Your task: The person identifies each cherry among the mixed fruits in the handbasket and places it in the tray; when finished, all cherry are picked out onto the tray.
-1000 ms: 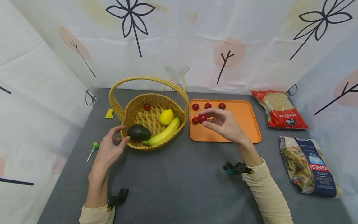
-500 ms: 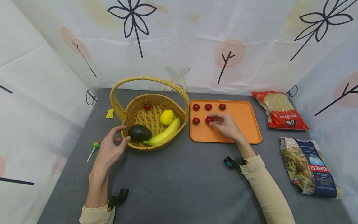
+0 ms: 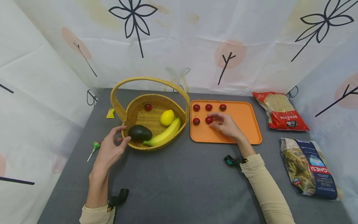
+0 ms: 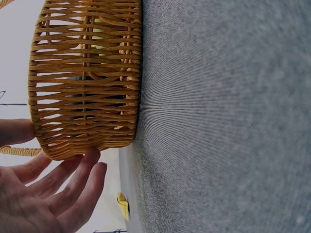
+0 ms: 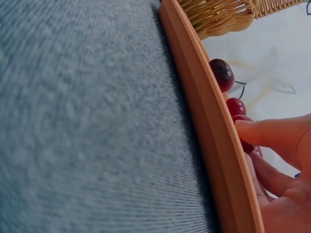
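With its thumb over the rim and its fingers against the outer wall, my left hand (image 3: 113, 149) holds the left side of the wicker basket (image 4: 87, 97). Inside the basket lie an avocado (image 3: 140, 133), a banana (image 3: 165, 133), a lemon (image 3: 167, 118) and one cherry (image 3: 148, 107). On the orange tray (image 3: 246, 124), my right hand (image 3: 227, 125) pinches a cherry (image 3: 208, 120) between thumb and fingers. To its left sits another cherry (image 3: 196, 121), and a row of cherries (image 3: 208, 107) with stems lies behind. In the right wrist view the tray's edge partly hides the fingertips.
A lollipop (image 3: 96, 145) and a small yellow packet (image 3: 110, 113) lie left of the basket. Right of the tray are a red bag (image 3: 285, 116) and a blue pasta bag (image 3: 310, 169). The basket's tall handle (image 3: 151, 79) arches over it. Patterned cloth hangs behind.
My right hand has moved slightly right and down with the cherry, from beside the front-left cherry to a spot on the tray. During the last half second it stays there. My left hand stays at the basket.
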{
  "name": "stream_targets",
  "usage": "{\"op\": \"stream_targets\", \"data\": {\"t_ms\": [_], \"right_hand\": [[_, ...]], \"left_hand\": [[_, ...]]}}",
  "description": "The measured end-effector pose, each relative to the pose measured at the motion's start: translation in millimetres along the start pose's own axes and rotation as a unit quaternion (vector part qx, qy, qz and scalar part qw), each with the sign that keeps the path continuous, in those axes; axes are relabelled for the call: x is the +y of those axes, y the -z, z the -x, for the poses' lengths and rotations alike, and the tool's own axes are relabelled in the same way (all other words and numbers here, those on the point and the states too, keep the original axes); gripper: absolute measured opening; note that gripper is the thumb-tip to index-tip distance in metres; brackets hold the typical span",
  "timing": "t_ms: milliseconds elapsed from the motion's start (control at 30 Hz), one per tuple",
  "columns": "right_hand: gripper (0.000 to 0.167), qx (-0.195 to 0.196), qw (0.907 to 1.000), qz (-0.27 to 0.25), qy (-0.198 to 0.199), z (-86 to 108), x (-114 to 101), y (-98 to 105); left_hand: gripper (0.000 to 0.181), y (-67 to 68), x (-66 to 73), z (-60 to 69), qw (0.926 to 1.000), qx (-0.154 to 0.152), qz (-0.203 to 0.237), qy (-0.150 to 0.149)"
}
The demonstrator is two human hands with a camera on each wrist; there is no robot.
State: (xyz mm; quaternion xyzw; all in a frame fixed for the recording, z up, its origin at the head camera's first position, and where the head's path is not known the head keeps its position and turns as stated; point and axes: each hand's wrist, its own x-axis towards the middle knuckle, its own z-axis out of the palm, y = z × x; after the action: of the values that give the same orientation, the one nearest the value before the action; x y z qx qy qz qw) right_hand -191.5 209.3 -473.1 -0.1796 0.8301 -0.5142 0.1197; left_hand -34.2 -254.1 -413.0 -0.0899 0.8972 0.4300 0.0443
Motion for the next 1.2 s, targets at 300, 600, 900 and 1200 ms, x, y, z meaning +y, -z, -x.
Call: {"op": "stream_targets", "data": {"t_ms": [300,600,900,1200], "right_hand": [[0.044,0.012,0.9998,0.010,-0.009,6.2,-6.6,1.8],[0.040,0.054,0.9974,-0.039,0.027,18.3,-40.2,2.0],[0.033,0.029,0.9799,-0.130,0.148,34.1,-100.8,-15.4],[0.037,-0.065,0.9610,-0.183,0.197,29.2,-139.2,-55.4]], "left_hand": [[0.062,0.5,-0.8,0.7,1.0000,0.005,-0.004,-0.001],[0.062,-0.3,-1.6,1.0,1.0000,0.004,-0.002,-0.003],[0.062,-1.2,-0.5,0.4,1.0000,0.005,-0.003,0.000],[0.062,-1.5,0.3,-0.5,1.0000,0.006,-0.006,0.003]]}}
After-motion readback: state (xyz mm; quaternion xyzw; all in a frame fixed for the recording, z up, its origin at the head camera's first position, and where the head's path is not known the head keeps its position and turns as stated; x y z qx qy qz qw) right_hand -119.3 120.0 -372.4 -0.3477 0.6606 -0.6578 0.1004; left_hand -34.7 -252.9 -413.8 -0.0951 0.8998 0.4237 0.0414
